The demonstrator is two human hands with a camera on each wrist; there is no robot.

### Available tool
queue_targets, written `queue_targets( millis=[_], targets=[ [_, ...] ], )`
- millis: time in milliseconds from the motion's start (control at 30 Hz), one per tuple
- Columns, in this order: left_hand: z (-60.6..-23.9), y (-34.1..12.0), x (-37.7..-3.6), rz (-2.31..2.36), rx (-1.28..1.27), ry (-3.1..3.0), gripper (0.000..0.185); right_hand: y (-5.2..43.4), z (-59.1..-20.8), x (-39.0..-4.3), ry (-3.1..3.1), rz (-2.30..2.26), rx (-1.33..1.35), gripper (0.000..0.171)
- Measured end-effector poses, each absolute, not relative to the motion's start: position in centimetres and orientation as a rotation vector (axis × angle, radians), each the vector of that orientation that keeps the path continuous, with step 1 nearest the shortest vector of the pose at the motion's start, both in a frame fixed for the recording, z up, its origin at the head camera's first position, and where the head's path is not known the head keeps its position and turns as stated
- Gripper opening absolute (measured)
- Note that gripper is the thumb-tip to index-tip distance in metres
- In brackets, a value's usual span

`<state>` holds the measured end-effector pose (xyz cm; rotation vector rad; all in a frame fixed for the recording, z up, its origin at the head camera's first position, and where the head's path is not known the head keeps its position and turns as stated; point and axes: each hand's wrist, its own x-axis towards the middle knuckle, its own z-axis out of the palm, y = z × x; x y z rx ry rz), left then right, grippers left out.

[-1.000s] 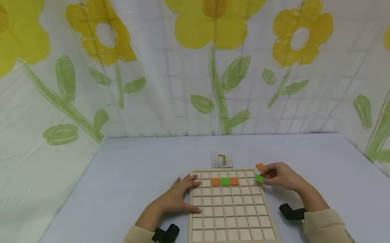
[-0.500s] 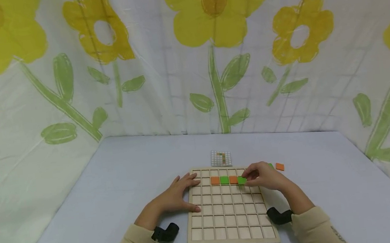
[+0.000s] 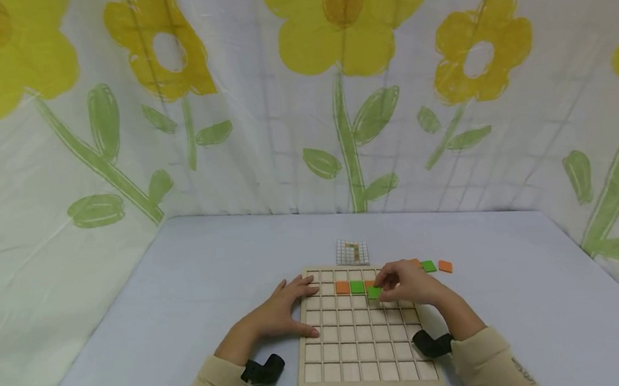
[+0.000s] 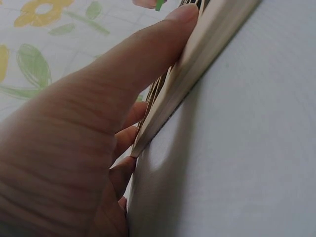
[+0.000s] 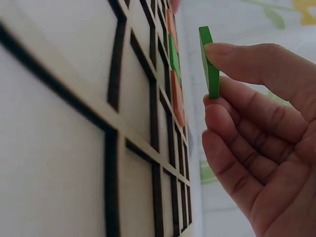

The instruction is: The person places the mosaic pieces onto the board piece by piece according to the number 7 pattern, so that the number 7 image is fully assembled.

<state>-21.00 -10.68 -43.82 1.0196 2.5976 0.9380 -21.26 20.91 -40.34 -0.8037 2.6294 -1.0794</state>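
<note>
Green tile [image 3: 374, 292] pinched in right hand [image 3: 410, 284], just above wooden grid board [image 3: 368, 363].

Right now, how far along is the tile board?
Three tiles sit in the grid board's second row: orange, green, and an orange one partly hidden. The right hand pinches a green tile above the board while the left hand steadies its edge. Two spare tiles wait; most cells are empty.

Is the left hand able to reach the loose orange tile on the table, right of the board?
Probably not easily: the left hand rests on the board's left edge, and the right hand lies between it and the orange tile.
</note>
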Motion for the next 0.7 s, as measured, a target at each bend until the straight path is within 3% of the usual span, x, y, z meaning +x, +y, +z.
queue_targets(
  millis=[700],
  targets=[
    [-43.9,-10.6,-21.0,0.905,1.003,2.623,0.084,20.7,-41.6,-21.0,2.604,-1.1,-0.728,0.022]
  ],
)
